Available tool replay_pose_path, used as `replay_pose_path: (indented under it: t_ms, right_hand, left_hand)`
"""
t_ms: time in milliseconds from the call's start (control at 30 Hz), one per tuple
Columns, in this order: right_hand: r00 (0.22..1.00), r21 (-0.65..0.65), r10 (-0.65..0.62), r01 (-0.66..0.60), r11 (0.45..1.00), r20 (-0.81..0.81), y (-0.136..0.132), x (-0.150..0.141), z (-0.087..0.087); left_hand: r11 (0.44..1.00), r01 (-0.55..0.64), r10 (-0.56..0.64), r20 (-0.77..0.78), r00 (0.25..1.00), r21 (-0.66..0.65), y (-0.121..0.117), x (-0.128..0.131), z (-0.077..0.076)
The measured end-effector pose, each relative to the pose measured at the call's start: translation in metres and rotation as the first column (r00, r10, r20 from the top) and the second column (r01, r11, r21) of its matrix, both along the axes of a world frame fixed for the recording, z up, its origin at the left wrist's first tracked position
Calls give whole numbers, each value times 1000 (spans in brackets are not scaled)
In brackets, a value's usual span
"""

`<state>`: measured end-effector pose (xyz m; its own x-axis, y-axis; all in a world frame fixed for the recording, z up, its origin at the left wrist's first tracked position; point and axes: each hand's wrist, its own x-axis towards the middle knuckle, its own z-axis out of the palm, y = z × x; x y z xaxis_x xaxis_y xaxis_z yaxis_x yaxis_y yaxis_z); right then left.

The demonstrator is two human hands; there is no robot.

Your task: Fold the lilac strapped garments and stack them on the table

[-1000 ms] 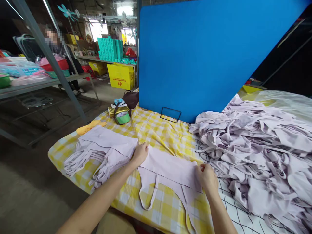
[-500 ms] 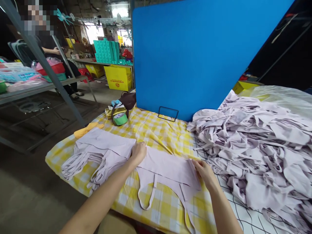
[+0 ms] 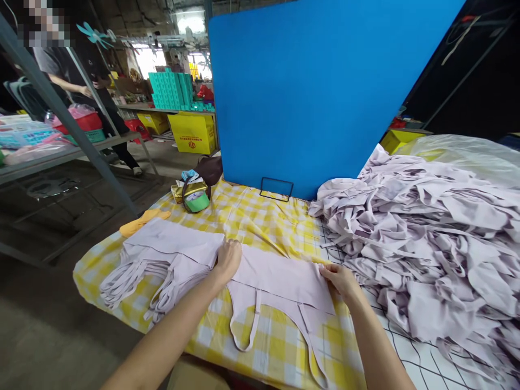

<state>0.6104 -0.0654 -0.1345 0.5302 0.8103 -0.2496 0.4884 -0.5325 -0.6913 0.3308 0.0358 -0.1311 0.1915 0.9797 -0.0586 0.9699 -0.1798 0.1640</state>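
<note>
A pale lilac garment [image 3: 280, 281] with thin straps lies flat on the yellow checked cloth [image 3: 252, 216]. My left hand [image 3: 228, 259] pinches its left upper corner, fingers closed on the fabric. My right hand [image 3: 340, 280] grips its right edge. To the left sits a neat stack of the same garments [image 3: 170, 252], straps hanging toward me. A big loose heap of lilac garments [image 3: 422, 227] fills the right side.
A blue upright board [image 3: 317, 92] stands behind the table on a wire foot. A green tape roll [image 3: 196, 201], a gold packet and a dark pouch sit at the back left, a yellow item [image 3: 142, 221] beside the stack. A person stands by metal shelving far left.
The view has drifted slightly left and up. Both hands stay on the garment's corners, with the right hand sliding a little along its edge.
</note>
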Motion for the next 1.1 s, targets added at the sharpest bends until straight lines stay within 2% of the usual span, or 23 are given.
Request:
replay_pose_path:
  t_ms: [167, 367, 567, 700, 800, 867, 933, 1033, 1067, 1100]
  right_hand:
    - [981, -36, -27, 34, 999, 190, 0, -7, 5]
    - [922, -90, -77, 119, 989, 379, 3, -29, 2]
    - [919, -81, -91, 132, 988, 385, 2, -36, 2]
    - [955, -22, -89, 99, 995, 284, -2, -26, 6]
    - [989, 21, -5, 2, 1000, 145, -10, -17, 15]
    - [998, 103, 61, -59, 993, -17, -15, -13, 28]
    - [975, 250, 114, -63, 966, -193, -20, -11, 47]
    - [929, 471, 163, 14, 882, -332, -21, -10, 84]
    - [923, 528, 170, 40, 848, -344, -21, -9, 97]
    - [918, 584, 176, 70, 809, -354, -20, -9, 109]
  left_hand:
    - [998, -23, 25, 33, 999, -60, 7, -5, 6]
    - [993, -54, 66, 112, 992, -109, 13, -10, 7]
    - [984, -44, 86, 248, 965, -173, 26, -2, 2]
    - [981, 11, 72, 422, 904, -192, 30, -1, 2]
    - [982, 66, 52, 588, 807, -178, 25, -3, 6]
    - [977, 122, 33, 687, 726, -176, 22, -6, 12]
    - [964, 206, 29, 833, 552, -170, 22, -10, 24]
    - [949, 305, 15, 975, 220, -83, 29, -16, 55]
    - [949, 313, -16, 987, 162, -36, 32, -18, 68]
    - [949, 315, -61, 988, 144, 13, 34, -21, 81]
